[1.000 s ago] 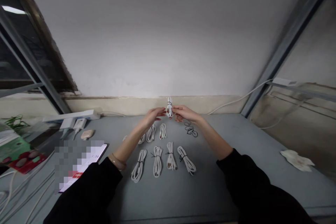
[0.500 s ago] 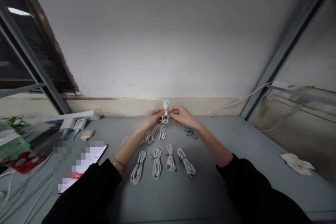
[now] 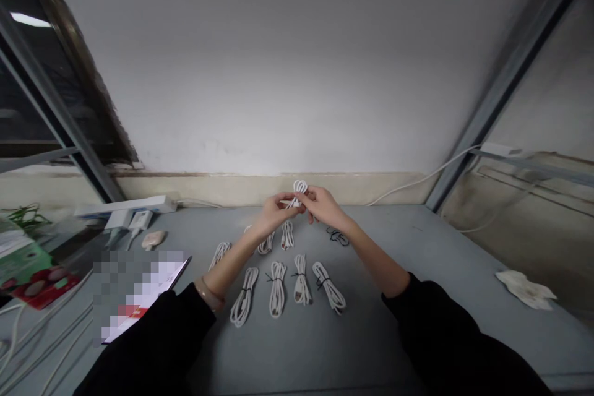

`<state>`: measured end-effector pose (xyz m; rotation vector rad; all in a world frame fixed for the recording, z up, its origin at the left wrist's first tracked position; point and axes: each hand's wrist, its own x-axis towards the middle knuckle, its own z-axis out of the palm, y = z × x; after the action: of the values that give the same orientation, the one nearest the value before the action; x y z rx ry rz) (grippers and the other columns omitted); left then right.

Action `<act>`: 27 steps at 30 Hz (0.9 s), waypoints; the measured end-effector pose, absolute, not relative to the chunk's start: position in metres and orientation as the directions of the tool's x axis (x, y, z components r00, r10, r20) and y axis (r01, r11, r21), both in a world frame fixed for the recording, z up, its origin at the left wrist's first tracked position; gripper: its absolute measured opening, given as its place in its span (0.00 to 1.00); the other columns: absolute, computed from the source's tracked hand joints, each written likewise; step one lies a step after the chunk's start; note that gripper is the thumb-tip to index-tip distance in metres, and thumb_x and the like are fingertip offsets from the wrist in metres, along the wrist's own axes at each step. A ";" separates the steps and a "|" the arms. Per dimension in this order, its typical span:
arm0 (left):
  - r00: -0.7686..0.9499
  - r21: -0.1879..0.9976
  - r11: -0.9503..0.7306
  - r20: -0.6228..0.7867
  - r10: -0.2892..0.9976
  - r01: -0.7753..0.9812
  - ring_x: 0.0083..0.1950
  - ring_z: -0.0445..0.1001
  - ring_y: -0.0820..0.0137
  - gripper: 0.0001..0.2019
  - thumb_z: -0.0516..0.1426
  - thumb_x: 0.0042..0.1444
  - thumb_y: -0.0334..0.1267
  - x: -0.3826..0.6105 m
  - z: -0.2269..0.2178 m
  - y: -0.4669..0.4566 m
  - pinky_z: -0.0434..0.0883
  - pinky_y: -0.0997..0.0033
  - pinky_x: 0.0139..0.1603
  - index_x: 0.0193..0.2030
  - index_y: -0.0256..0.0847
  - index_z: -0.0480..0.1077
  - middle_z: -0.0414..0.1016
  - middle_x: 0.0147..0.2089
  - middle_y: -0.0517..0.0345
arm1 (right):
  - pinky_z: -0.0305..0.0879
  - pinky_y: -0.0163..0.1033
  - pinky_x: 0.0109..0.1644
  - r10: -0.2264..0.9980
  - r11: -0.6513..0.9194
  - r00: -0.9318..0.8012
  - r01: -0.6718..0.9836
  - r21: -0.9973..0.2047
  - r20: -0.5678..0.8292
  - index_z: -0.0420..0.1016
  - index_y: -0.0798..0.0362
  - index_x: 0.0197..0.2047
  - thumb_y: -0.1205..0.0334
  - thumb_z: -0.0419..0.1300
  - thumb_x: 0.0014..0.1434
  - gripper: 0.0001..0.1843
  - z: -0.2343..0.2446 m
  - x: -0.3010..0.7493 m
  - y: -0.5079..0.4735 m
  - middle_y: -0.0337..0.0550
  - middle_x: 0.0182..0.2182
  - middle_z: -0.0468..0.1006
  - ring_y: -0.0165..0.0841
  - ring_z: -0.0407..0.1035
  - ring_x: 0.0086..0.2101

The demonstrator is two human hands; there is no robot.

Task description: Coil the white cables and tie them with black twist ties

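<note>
Both my hands meet above the far middle of the grey table (image 3: 417,247), pinching one coiled white cable (image 3: 299,189) between them. My left hand (image 3: 273,210) grips its lower left part, and my right hand (image 3: 322,205) grips it from the right. The coil leans to the right, its loop end sticking up above my fingers. Below my hands lie several tied white cable bundles (image 3: 277,288) in two rows. A few loose black ties (image 3: 338,236) lie right of the far row.
A white power strip (image 3: 125,204) with plugged adapters sits at the back left. A pixelated booklet (image 3: 139,291) and a red-green packet (image 3: 37,278) lie on the left with loose white cords. A crumpled white cloth (image 3: 524,284) rests at the right.
The coil between my hands has tilted from upright to leaning right, and both hands have closed in more tightly around it. The bundles on the table have not moved.
</note>
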<state>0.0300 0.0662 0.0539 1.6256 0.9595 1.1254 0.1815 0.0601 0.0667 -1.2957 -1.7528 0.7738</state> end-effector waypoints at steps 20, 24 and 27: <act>0.195 0.802 -0.435 0.389 0.900 0.409 0.34 0.70 0.69 0.06 0.49 0.61 0.32 0.038 0.048 0.055 0.64 0.70 0.39 0.42 0.37 0.65 0.71 0.32 0.57 | 0.59 0.29 0.21 0.946 0.324 -0.211 0.564 -0.759 0.247 0.66 0.55 0.32 0.65 0.47 0.67 0.13 0.071 0.178 0.053 0.37 0.25 0.72 0.22 0.62 0.15; 0.145 0.852 -0.415 0.389 0.910 0.319 0.32 0.67 0.71 0.04 0.49 0.61 0.31 0.040 0.049 0.055 0.63 0.71 0.38 0.37 0.40 0.63 0.68 0.29 0.62 | 0.58 0.29 0.21 0.942 0.334 -0.200 0.567 -0.753 0.268 0.66 0.55 0.30 0.68 0.47 0.65 0.12 0.070 0.177 0.052 0.36 0.24 0.71 0.22 0.60 0.16; 0.115 0.912 -0.357 0.340 0.933 0.203 0.27 0.63 0.72 0.05 0.49 0.59 0.30 0.041 0.050 0.056 0.61 0.72 0.32 0.34 0.40 0.63 0.63 0.24 0.66 | 0.58 0.29 0.22 0.941 0.338 -0.195 0.566 -0.752 0.277 0.65 0.54 0.30 0.69 0.48 0.64 0.11 0.068 0.177 0.054 0.35 0.23 0.70 0.22 0.60 0.16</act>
<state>0.0408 0.0555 0.0504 1.6798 1.1208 1.2943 0.1770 0.0536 0.0682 -1.3247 -1.8734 0.6517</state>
